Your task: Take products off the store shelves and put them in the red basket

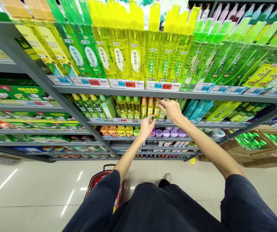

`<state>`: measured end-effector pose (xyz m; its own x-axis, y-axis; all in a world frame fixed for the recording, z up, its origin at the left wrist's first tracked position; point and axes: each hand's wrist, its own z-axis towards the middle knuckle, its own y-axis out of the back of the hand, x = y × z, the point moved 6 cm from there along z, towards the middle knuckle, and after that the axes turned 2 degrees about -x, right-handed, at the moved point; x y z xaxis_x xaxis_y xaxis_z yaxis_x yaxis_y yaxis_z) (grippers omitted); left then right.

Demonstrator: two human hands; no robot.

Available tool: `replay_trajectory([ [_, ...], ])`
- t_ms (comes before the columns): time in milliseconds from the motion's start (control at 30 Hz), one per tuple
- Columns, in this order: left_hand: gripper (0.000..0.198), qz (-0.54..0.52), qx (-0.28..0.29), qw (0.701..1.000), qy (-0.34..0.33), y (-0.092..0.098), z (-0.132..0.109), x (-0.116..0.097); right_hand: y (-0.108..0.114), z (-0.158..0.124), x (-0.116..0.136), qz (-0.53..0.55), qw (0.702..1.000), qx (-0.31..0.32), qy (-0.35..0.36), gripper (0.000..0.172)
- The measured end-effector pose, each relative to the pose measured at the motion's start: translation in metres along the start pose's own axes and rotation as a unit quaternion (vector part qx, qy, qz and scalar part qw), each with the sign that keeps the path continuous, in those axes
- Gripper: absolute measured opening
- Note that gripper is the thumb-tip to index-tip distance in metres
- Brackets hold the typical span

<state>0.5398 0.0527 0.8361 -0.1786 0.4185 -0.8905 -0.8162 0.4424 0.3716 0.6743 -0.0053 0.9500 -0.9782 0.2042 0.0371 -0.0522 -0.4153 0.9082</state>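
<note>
the biggest risk, as i judge it, is a whole run of tall bottles going over: the orange-capped bottles (150, 109) stand tightly side by side, just left of the right hand (170, 109) and just beyond the left hand (147, 125), so a sideways push could tip several. next, a single bottle might slip over the front edge, since the shelf is shallow to reach and the right fingers are bent narrow around the caps; whether they grip one, i cannot tell. the left hand is loosely open, with nothing seen in it. least of all, the right knuckles could knock the upper shelf edge (104, 93), close above them.

the room is a shop aisle, its pale glossy tiled floor (56, 187) far below both hands and streaked with reflected light. grey shelving (75, 116) runs across in front of them. above the hands stand yellow-topped bottles (135, 56); to the right of the right hand, well apart and lower, are cartons (246, 143) of green-topped goods. a red basket (99, 178) sits on the floor below the left hand. under the right hand are purple-lidded jars (174, 132), and lower still, to its right, a small yellow scrap (192, 161).
</note>
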Motion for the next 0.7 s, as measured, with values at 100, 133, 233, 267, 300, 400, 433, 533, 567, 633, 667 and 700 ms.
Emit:
replay_trajectory([
  [100,0.046,0.0,-0.001,1.0,-0.001,0.0,0.001,0.001,-0.004,0.003,-0.004,0.009,1.0,-0.001,-0.013,0.04],
  [133,0.045,-0.002,-0.003,1.0,-0.004,-0.001,0.001,0.001,-0.005,0.004,-0.005,0.016,1.0,-0.004,-0.016,0.04],
  [233,0.046,-0.008,-0.008,1.0,-0.01,-0.002,0.002,0.002,-0.009,0.007,-0.007,0.036,0.999,-0.009,-0.023,0.042],
  [267,0.045,-0.01,-0.007,1.0,-0.01,-0.003,0.003,0.003,-0.01,0.008,-0.007,0.041,0.999,-0.009,-0.025,0.042],
  [300,0.045,-0.011,-0.006,1.0,-0.009,-0.004,0.003,0.003,-0.01,0.009,-0.007,0.046,0.999,-0.009,-0.028,0.042],
  [400,0.042,-0.02,-0.01,1.0,-0.01,-0.002,0.003,0.001,-0.008,0.013,-0.008,0.055,0.998,-0.012,-0.034,0.039],
  [433,0.042,-0.027,-0.015,0.999,-0.011,0.0,0.002,0.0,-0.007,0.013,-0.008,0.06,0.998,-0.017,-0.032,0.038],
  [533,0.042,-0.078,-0.024,0.997,-0.007,0.005,-0.009,0.004,-0.004,-0.003,-0.007,0.104,0.993,-0.063,-0.002,0.04],
  [567,0.043,-0.1,-0.026,0.995,0.002,0.006,-0.016,0.011,-0.008,-0.016,-0.005,0.132,0.987,-0.087,0.011,0.043],
  [633,0.045,-0.115,-0.026,0.991,0.056,0.007,-0.04,0.039,-0.03,-0.056,-0.002,0.2,0.973,-0.112,0.011,0.05],
  [667,0.045,-0.106,-0.026,0.989,0.099,0.007,-0.057,0.06,-0.052,-0.082,-0.001,0.236,0.967,-0.098,-0.016,0.052],
  [700,0.044,-0.086,-0.023,0.985,0.15,0.008,-0.079,0.085,-0.081,-0.112,0.0,0.263,0.961,-0.053,-0.072,0.054],
])
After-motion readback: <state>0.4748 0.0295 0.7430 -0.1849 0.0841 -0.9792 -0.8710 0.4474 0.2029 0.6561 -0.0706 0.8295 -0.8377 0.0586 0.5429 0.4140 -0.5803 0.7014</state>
